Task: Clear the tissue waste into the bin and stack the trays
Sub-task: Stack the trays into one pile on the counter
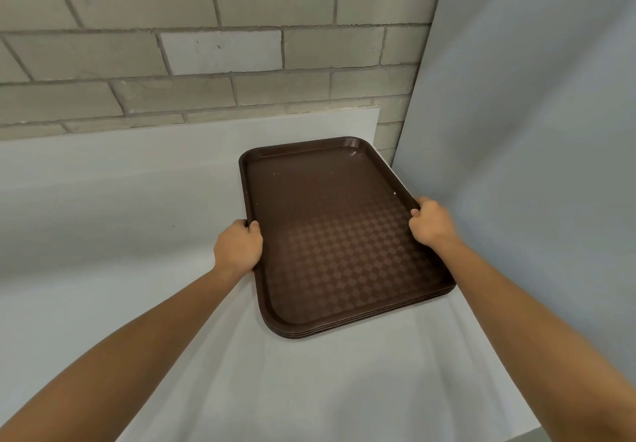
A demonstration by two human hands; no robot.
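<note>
A stack of several dark brown trays (330, 235) with a checkered surface lies on the white-covered table (103, 235), toward its right side. My left hand (237, 248) grips the top tray's left rim, thumb over the edge. My right hand (432, 223) grips its right rim the same way. A few small white crumbs dot the top tray near its far corner. No tissue waste and no bin are in view.
A grey brick wall (206, 45) runs behind the table. A pale flat panel (533, 131) rises close along the right of the tray stack. The table's white cloth stretches to the left and toward me.
</note>
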